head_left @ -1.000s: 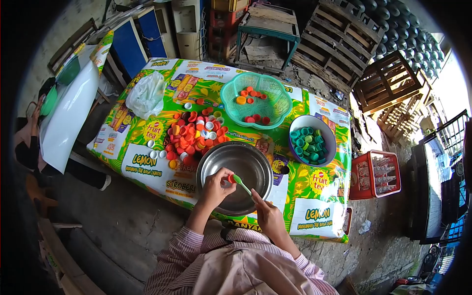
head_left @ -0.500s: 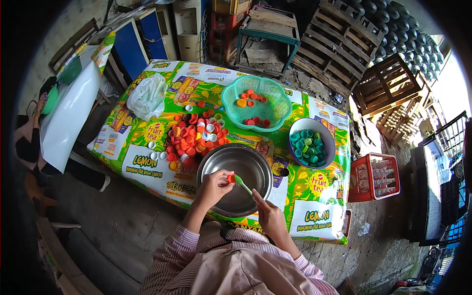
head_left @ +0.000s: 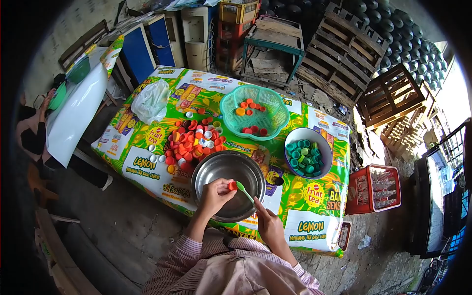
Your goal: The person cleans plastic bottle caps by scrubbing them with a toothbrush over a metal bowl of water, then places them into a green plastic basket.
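My left hand (head_left: 216, 198) pinches a red bottle cap (head_left: 232, 186) above a steel bowl (head_left: 206, 169). In my right hand (head_left: 268, 223) is a slim light-green tool (head_left: 246, 192) with a wider end, like a small spoon; that end touches or nearly touches the cap. Both hands are over the bowl's front half, whose visible inside shows no caps. Just beyond its left rim lies a heap of mostly red and orange caps (head_left: 189, 142), with a few white ones. A mint-green basket (head_left: 263, 118) holds several red and orange caps. Green caps (head_left: 304, 156) lie in a white bowl (head_left: 324, 142).
A crumpled plastic bag (head_left: 151, 101) rests on the table's printed cover (head_left: 142, 164). Right of the table stands a red crate (head_left: 373, 189). Wooden pallets (head_left: 341, 51) and a small metal-framed table (head_left: 275, 34) are behind. Another person (head_left: 34, 123) sits at far left.
The view has shifted slightly, so the table and bowls sit a little differently. My hands keep the cap and the tool together, with little movement between them.
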`<act>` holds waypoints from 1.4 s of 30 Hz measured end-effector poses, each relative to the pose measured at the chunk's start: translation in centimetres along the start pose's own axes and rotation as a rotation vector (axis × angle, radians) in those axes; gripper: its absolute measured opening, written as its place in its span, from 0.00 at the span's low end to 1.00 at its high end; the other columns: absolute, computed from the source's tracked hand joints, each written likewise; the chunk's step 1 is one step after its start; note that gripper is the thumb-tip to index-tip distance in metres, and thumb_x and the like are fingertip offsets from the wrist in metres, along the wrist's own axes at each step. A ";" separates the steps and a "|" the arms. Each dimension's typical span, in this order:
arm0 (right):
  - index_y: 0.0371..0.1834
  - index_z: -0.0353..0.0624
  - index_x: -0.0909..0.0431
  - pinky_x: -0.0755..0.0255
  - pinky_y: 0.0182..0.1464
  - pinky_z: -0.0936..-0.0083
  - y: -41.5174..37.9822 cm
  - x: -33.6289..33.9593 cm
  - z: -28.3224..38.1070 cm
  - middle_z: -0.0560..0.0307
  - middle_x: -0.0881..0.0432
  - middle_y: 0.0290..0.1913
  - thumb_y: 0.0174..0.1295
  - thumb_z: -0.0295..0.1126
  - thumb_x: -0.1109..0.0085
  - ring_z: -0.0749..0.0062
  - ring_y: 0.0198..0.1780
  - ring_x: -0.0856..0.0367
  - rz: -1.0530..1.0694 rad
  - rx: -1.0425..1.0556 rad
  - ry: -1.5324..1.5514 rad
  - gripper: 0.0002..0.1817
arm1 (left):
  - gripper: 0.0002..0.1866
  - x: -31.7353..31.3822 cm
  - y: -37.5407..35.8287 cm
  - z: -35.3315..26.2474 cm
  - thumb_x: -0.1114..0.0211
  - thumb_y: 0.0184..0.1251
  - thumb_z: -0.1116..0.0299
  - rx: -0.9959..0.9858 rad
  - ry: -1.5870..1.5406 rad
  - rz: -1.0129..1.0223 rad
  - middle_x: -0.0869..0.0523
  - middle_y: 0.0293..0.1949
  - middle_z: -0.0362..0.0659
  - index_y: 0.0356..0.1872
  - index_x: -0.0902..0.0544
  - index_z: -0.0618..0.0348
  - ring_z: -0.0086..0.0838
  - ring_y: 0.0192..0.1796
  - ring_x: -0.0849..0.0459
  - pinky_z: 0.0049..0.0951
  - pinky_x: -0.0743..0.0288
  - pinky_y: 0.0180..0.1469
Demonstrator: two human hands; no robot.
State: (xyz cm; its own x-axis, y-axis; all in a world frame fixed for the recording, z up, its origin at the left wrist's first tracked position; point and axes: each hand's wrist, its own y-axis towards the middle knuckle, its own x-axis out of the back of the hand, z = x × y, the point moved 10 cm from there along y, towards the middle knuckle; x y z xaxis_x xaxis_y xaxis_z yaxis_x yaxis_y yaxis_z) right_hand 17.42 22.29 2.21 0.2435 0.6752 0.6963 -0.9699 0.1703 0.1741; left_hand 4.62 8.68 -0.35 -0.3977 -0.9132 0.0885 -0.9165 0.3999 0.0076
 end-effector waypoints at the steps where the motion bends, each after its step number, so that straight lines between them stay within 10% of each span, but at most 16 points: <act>1: 0.66 0.58 0.36 0.29 0.27 0.59 0.2 0.9 -0.2 0.45 0.21 0.28 0.62 0.27 0.49 0.49 0.25 0.21 -0.007 -0.042 0.024 0.27 | 0.16 -0.2 -0.1 0.4 0.32 0.55 0.79 0.004 0.014 -0.008 0.14 0.38 0.47 0.46 0.22 0.68 0.25 0.40 0.15 0.21 0.21 0.43; 32: 0.66 0.49 0.35 0.26 0.42 0.71 1.2 -0.9 0.2 0.34 0.20 0.41 0.63 0.20 0.52 0.51 0.41 0.17 0.210 -0.024 0.370 0.27 | 0.14 0.2 -1.0 1.0 0.34 0.57 0.82 -0.048 -0.344 0.000 0.21 0.44 0.43 0.41 0.28 0.63 0.27 0.49 0.19 0.26 0.23 0.54; 42: 0.67 0.49 0.38 0.26 0.35 0.65 1.2 -2.4 0.8 0.40 0.20 0.31 0.59 0.18 0.50 0.48 0.34 0.18 0.120 0.003 0.350 0.31 | 0.12 0.9 -1.0 3.9 0.31 0.55 0.78 0.106 -0.446 -0.065 0.18 0.42 0.43 0.38 0.25 0.62 0.25 0.47 0.18 0.24 0.23 0.52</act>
State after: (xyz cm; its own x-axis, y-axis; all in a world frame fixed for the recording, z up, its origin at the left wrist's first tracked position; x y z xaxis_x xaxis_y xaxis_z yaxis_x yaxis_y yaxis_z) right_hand 15.69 20.32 1.27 0.1129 0.8950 0.4315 -0.9914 0.0729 0.1084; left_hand 4.98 7.12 -4.18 -0.2976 -0.8896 -0.3464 -0.9301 0.3520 -0.1048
